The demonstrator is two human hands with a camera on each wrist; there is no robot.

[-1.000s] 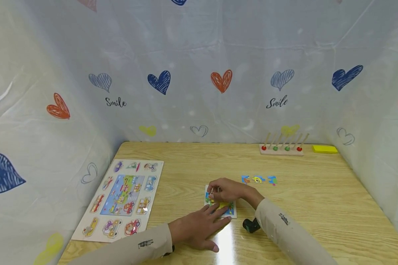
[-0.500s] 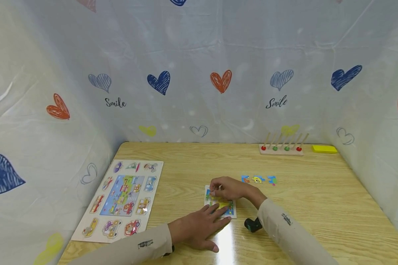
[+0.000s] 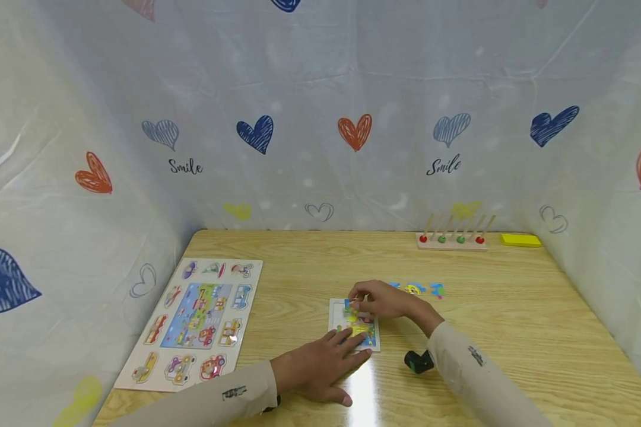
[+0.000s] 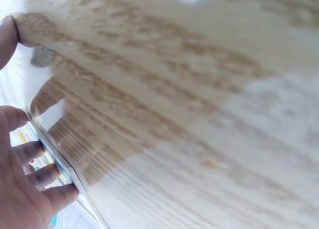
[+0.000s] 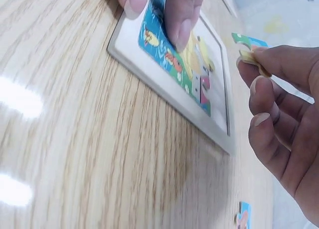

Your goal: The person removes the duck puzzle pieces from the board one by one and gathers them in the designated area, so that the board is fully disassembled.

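Right hand [image 3: 389, 299] shifted right and slightly toward the table's far edge; a puzzle piece [image 5: 247, 56] has been carried along from the far left corner of the white tray [image 5: 174, 93]. White tray bottom is now exposed at that corner, where blue was seen in the earlier frames. Black device [image 3: 419, 362] at the right wrist displaced right too.

Piece is pinched between thumb and index finger, other fingers curled below. Green, blue and yellow are shown on it. By the head view it is held at the tray's far edge; by the right wrist view it is clear of the tray surface.

Left hand [image 3: 323, 365] unmoved: fingers spread, fingertips rested on the tray's near side and the pieces there. Tray itself not shifted; its near and right parts are filled with assembled pieces [image 5: 172, 62], partly covered by fingers.

Three loose pieces [image 3: 415, 288] are lined up beyond the tray, to its right, unmoved; the leftmost is now partly blocked by the right hand.

Large picture board [image 3: 231, 370] is laid along the table's [image 3: 299, 255] left edge. Peg rack [image 3: 451, 244] with red and green beads and yellow block [image 3: 520, 240] are placed near the far right corner.
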